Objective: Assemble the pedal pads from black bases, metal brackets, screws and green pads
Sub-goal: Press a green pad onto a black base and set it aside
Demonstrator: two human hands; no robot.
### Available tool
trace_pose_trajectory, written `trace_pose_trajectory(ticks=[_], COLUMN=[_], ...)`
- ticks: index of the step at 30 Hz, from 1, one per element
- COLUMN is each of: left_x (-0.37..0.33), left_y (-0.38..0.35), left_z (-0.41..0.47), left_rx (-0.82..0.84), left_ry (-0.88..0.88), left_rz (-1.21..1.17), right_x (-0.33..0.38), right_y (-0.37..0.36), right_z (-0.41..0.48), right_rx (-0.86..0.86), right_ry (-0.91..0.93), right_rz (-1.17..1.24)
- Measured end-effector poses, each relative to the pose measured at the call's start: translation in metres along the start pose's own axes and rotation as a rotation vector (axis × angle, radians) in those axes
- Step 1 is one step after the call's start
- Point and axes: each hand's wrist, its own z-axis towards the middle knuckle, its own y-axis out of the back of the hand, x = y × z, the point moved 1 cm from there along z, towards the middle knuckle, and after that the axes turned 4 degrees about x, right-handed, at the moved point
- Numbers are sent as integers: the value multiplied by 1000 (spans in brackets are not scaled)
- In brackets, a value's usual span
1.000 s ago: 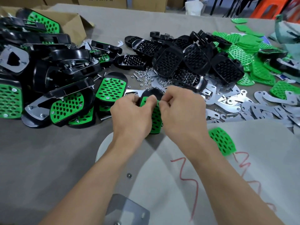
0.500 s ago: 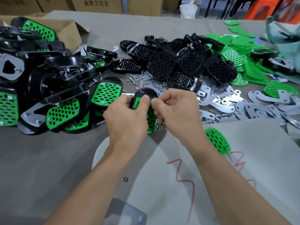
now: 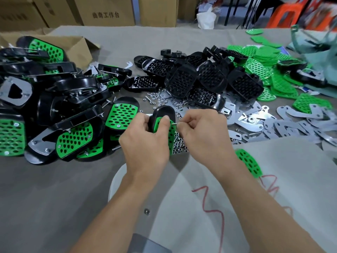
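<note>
Grey cloth covers the table [image 3: 54, 189], with stacked cardboard boxes [image 3: 109, 11] standing behind its far edge and an open carton [image 3: 78, 48] lying at far left. Near the middle, the left grip [image 3: 145, 141] is curled round a black base [image 3: 164, 111] held up on edge, thumb pressed on the green pad [image 3: 171, 132] fitted into its face. The right grip [image 3: 204, 132] pinches a small screw [image 3: 174, 123] between thumb and forefinger, its tip right at the pad's upper right edge; whether it has entered a hole cannot be told. Just below the held piece lies a scatter of nuts [image 3: 179, 145]. A heap of finished pedals [image 3: 69, 125] fills the left side. Beyond the hands sits a pile of bare black bases [image 3: 200, 79], with loose green pads [image 3: 264, 66] heaped further right and flat metal brackets [image 3: 291, 125] spread on the cloth near the right edge. One loose green pad [image 3: 249, 162] lies beside the right forearm on a white sheet [image 3: 237, 198] marked with a red scrawl.
</note>
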Motion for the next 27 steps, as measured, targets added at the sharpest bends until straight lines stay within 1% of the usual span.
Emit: trace_pose_trajectory(ticks=[1, 4, 5, 10, 13, 16, 17, 19, 20, 21, 23, 25, 27], left_x=[0, 1, 2, 1, 0, 0, 0, 0, 1, 2, 3, 2, 0], left_y=[0, 0, 0, 3, 3, 3, 2, 1, 1, 0, -2, -1, 2], left_z=[0, 1, 1, -1, 0, 4, 5, 5, 6, 6, 5, 3, 2], left_rx=[-7, -4, -5, -2, 21, 33, 44, 69, 76, 81, 79, 64, 52], left_ry=[-21, -58, -69, -83, -41, 15, 35, 79, 101, 117, 117, 57, -41], left_rz=[-2, 2, 8, -11, -69, -205, -263, -373, -408, -424, -422, -387, -313], right_x=[0, 2, 3, -6, -15, -20, -20, -16, -14, -13, -12, -13, -13], right_y=[-2, -10, -11, -10, -3, 3, 3, 0, -1, 0, 2, 4, 6], right_z=[-1, -4, -4, 3, 8, 9, 10, 8, 7, 7, 7, 6, 5], right_rx=[-1, 15, 22, 135, 242, 202, 239, 415, 481, 505, 494, 463, 421], right_ry=[-28, 18, 19, -37, -140, -204, -214, -219, -212, -208, -205, -182, -136], right_rz=[7, -116, -104, 89, 367, 546, 607, 780, 815, 805, 774, 790, 815])
